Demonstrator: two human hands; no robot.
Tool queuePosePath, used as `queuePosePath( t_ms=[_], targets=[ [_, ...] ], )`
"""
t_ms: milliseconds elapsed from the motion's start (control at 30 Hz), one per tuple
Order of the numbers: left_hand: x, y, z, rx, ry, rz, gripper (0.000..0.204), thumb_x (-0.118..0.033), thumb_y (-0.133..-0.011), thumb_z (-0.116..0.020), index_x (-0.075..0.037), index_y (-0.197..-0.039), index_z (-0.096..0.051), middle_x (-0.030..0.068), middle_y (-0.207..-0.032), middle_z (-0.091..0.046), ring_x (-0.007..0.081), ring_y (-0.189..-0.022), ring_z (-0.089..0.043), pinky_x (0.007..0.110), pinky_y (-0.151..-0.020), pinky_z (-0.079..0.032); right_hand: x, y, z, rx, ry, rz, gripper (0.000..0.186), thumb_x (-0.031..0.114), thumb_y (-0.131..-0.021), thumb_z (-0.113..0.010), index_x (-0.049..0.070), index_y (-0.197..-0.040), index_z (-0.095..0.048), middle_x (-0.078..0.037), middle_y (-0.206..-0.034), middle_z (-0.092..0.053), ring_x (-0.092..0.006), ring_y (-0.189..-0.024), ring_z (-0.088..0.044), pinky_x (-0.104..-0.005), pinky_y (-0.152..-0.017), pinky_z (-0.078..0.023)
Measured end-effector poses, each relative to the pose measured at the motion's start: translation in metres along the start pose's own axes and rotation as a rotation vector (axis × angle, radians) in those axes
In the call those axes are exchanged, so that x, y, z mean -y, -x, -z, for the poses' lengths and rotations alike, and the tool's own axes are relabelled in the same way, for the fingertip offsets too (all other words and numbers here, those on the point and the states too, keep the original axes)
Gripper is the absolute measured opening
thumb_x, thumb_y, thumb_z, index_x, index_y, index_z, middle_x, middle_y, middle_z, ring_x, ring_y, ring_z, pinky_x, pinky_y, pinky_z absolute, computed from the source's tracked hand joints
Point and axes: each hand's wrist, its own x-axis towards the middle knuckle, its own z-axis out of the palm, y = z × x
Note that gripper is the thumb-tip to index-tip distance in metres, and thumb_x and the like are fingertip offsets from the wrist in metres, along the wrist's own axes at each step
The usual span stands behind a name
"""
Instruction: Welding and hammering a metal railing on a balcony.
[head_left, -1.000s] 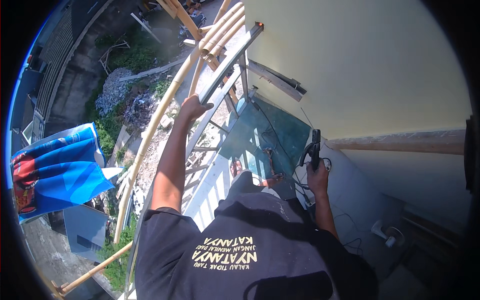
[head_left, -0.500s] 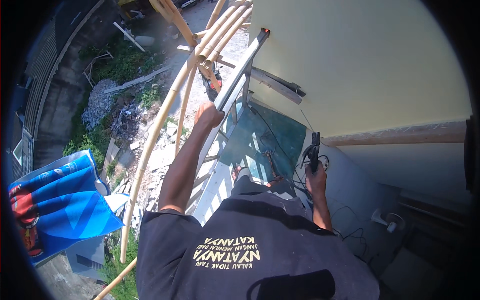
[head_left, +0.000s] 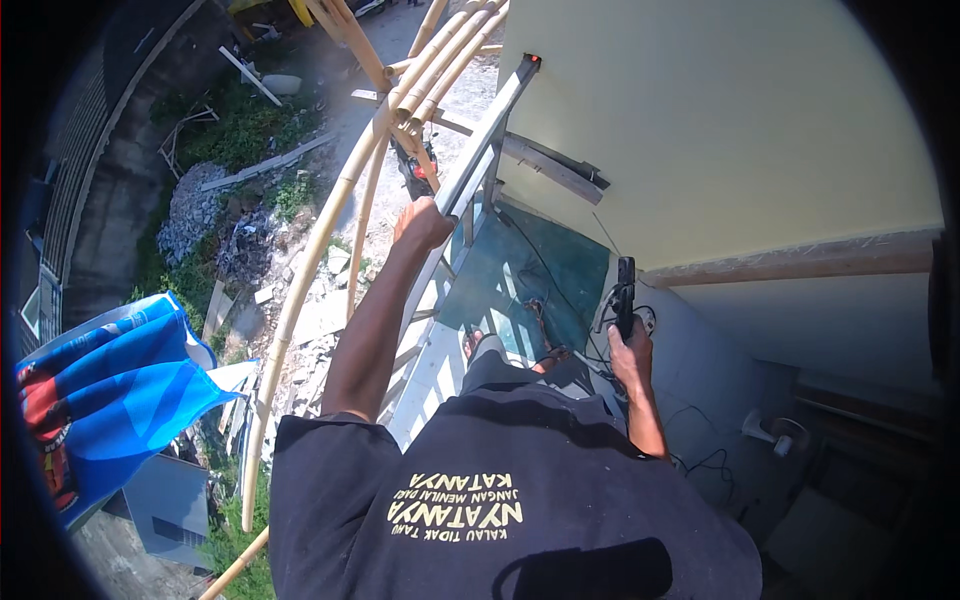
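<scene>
My left hand [head_left: 424, 222] is closed on the top bar [head_left: 490, 124] of a metal railing at the balcony's edge. My right hand [head_left: 630, 353] grips a black clamp-like tool [head_left: 623, 292], which looks like a welding electrode holder, with a thin rod pointing up from it and a cable hanging below. My sandalled feet [head_left: 472, 343] show beside a green floor panel [head_left: 480, 260]. Dark cables [head_left: 520, 230] cross that panel. A short metal beam [head_left: 555, 168] juts from the cream wall [head_left: 720, 120] beside the railing.
Curved bamboo poles [head_left: 345, 190] run outside the railing, above ground with rubble [head_left: 200, 210], plants and a parked motorbike [head_left: 413, 175]. A blue printed banner [head_left: 120, 390] hangs at left. A wooden strip [head_left: 780, 270] runs along the right wall; a white object [head_left: 765, 428] lies below it.
My left hand has shifted up and right along the railing as the view moved slightly. My right hand, still on the black tool, has barely moved.
</scene>
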Motion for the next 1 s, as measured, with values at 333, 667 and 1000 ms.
queuePosePath(
  t_ms=[333,667,1000],
  targets=[
    [-0.005,0.006,0.003,-0.023,0.018,-0.033,0.041,-0.025,-0.072,-0.065,0.004,-0.103,-0.067,0.0266,-0.109,-0.065,0.0369,-0.106,-0.064,0.043,-0.09,-0.051,-0.015,0.013,-0.014,-0.082,0.03,0.173,0.032,0.026,-0.087,-0.064,0.003,-0.109,-0.055,-0.026,-0.082,-0.065,-0.0467,-0.079,-0.064,-0.0489,-0.066,-0.05],
    [-0.002,0.007,-0.002,-0.056,-0.023,0.013,0.048,-0.037,-0.074,-0.071,0.002,-0.102,-0.069,0.0265,-0.1,-0.068,0.0366,-0.097,-0.067,0.043,-0.084,-0.053,-0.017,0.02,-0.018,-0.067,-0.021,0.108,0.027,0.02,-0.087,-0.064,0.002,-0.107,-0.058,-0.018,-0.081,-0.065,-0.0338,-0.072,-0.064,-0.0405,-0.067,-0.05],
    [-0.003,0.043,-0.01,-0.256,0.032,-0.016,0.052,-0.029,-0.075,-0.07,-0.001,-0.116,-0.057,0.024,-0.118,-0.06,0.0378,-0.112,-0.058,0.044,-0.093,-0.047,-0.018,0.024,-0.013,-0.047,0.02,0.149,0.028,0.025,-0.088,-0.063,0.002,-0.102,-0.055,-0.023,-0.076,-0.064,-0.0433,-0.074,-0.064,-0.0464,-0.064,-0.049]
  ],
)
